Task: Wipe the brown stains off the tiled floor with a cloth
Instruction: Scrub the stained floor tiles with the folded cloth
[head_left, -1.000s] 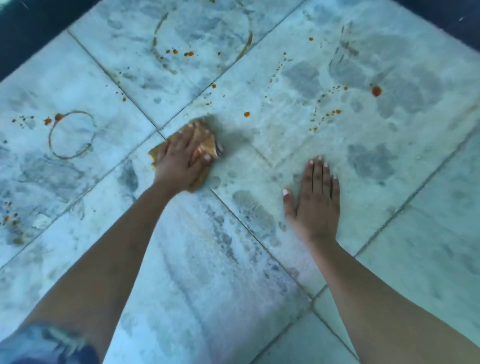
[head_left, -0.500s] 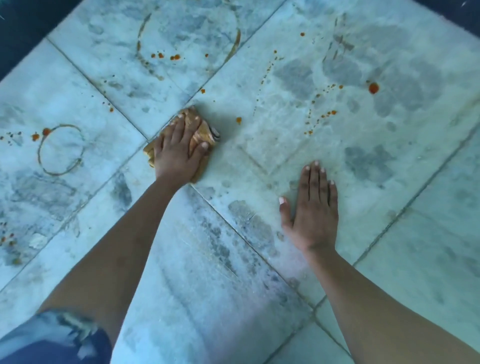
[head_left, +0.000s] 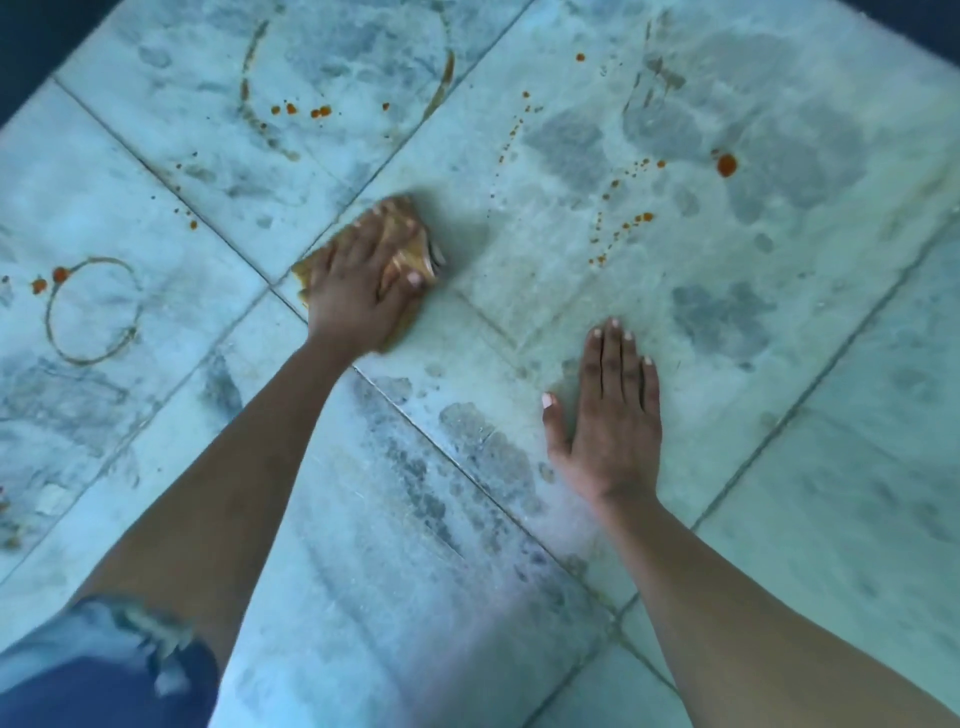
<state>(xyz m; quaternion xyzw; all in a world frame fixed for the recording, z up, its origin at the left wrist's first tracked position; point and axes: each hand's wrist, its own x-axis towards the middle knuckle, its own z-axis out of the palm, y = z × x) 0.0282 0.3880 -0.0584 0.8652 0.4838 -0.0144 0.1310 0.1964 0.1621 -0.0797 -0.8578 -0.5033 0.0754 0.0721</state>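
Note:
My left hand presses a crumpled yellow-brown cloth flat on the pale marbled tiled floor, close to where several tiles meet. Most of the cloth is hidden under the hand. My right hand lies flat on the floor, fingers together, holding nothing. Brown stains remain: a small ring at left, a large ring at top, a trail of small drops right of the cloth, and one bigger spot further right.
Dark grout lines cross the floor diagonally. A frayed denim hem over my knee fills the lower left corner. Dark strips border the tiles at the top corners. More brown specks sit at the far left edge.
My left hand has slid the cloth a little to the right and away from me, and it is blurred by motion. The drop beside the cloth is gone. My right hand stays planted.

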